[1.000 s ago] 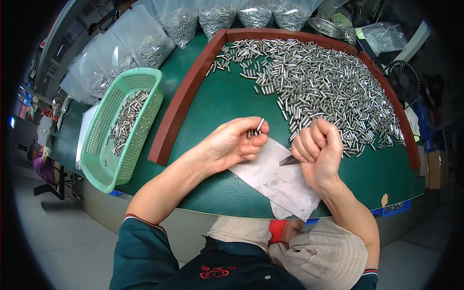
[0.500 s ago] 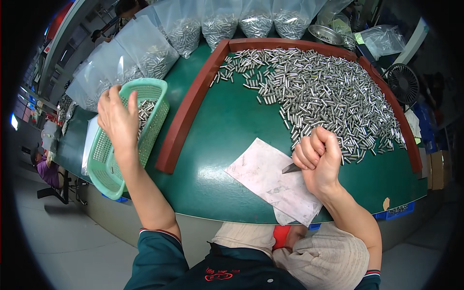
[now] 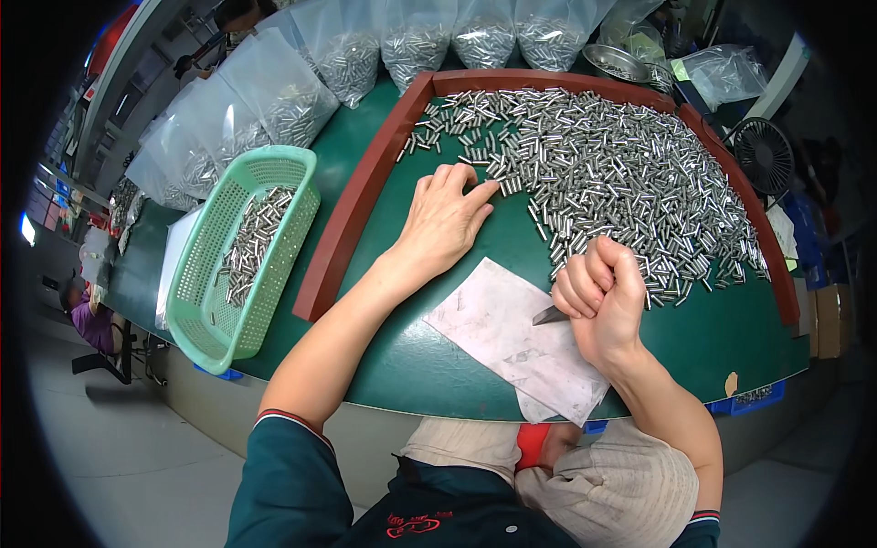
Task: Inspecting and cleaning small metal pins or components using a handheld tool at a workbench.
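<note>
At the left edge of a wide heap of short shiny metal pins (image 3: 630, 173), my left hand (image 3: 443, 215) reaches palm down. Its index fingertip touches the nearest pins, and a gap shows between index finger and thumb. In a fist, my right hand (image 3: 598, 301) rests over the front of the heap and a stained white cloth (image 3: 512, 338). A dark, flat metal tool (image 3: 550, 316) sticks out of that fist; the rest is hidden in the palm. On the left, a light green perforated plastic basket (image 3: 196, 315) holds a smaller pile of pins (image 3: 260, 242).
A dark red wooden frame (image 3: 352, 210) borders the heap on the green table (image 3: 402, 320). Clear bags of pins (image 3: 416, 46) line the back. A metal bowl (image 3: 617, 64) and a black fan (image 3: 763, 157) stand at the right. Another person (image 3: 91, 320) sits far left.
My left hand has moved right, from above the green basket to the left edge of the pin heap. My right fist has stayed in place with the tool.
</note>
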A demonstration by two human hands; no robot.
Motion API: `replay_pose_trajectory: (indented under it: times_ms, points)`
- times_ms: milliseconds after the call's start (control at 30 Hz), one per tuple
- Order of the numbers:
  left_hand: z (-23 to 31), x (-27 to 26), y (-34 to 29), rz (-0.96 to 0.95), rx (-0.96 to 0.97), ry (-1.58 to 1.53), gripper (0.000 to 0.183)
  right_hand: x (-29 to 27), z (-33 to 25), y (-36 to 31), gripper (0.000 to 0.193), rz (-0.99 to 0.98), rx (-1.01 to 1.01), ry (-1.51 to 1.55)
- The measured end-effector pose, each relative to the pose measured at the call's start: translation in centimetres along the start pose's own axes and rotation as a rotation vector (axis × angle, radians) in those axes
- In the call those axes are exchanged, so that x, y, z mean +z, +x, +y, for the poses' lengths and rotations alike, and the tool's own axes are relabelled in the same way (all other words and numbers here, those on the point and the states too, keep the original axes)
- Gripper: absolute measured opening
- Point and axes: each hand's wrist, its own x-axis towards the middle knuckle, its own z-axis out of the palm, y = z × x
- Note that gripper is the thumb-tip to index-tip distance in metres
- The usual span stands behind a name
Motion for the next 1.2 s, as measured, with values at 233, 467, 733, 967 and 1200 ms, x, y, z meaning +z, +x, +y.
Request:
replay_pose_trajectory:
  times_ms: [233,467,733,967,1200]
  points:
    - [-0.7,0.5,-0.3,0.086,0.031,-0.095,0.017,0.0,0.1,0.1,0.034,0.001,0.003,0.005]
    - [-0.4,0.1,-0.6,0.141,-0.066,-0.045,0.011,-0.1,0.1,0.0,0.033,0.007,0.000,-0.004]
    - [-0.2,0.1,-0.4,0.128,0.000,-0.093,0.010,0.0,0.1,0.2,0.033,0.007,-0.006,-0.009]
    - [1.9,-1.3,-1.0,-0.030,-0.335,-0.634,0.006,-0.1,0.0,0.1,0.035,0.009,0.002,-0.002]
    - [2.1,-1.9,-1.3,-0.060,-0.356,-0.685,0.007,0.1,0.1,-0.1,0.036,0.012,0.006,0.003]
